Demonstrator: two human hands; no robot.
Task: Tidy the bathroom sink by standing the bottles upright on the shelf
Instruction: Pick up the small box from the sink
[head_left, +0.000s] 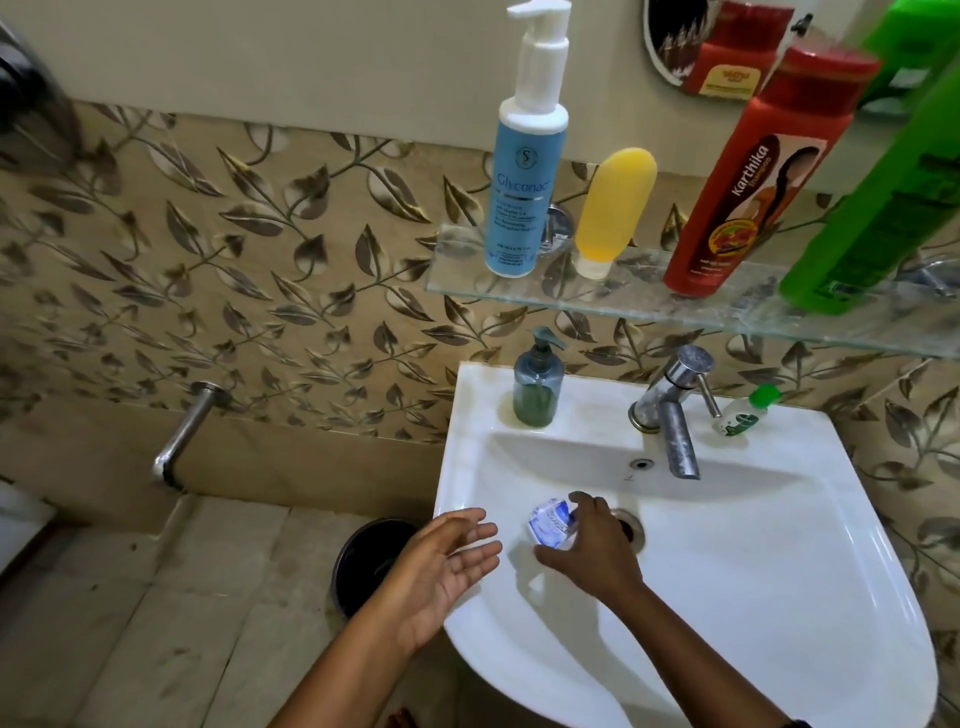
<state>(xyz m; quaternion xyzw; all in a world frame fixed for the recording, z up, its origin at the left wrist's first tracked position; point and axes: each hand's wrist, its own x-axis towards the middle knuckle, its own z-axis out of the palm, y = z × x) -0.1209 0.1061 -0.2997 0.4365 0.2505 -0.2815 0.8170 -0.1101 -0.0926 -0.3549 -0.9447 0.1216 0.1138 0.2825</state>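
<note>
Four bottles (525, 171) upright on glass shelf (597, 291), well above both hands. Right hand (587, 545) down in sink (779, 545), fingers curled onto small clear bottle (549, 524). Left hand (447, 561) just beside, palm up, released.

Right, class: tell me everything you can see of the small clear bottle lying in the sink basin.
The small clear bottle looks like transparent plastic with a blue and white label; its print is too blurred to read. It lies on its side in the white basin, just left of the drain. The right hand reaches over it, fingertips touching its right end, thumb below; a firm grip cannot be confirmed. Its cap is hidden. The left hand hovers open beside it, apart from it.
</note>
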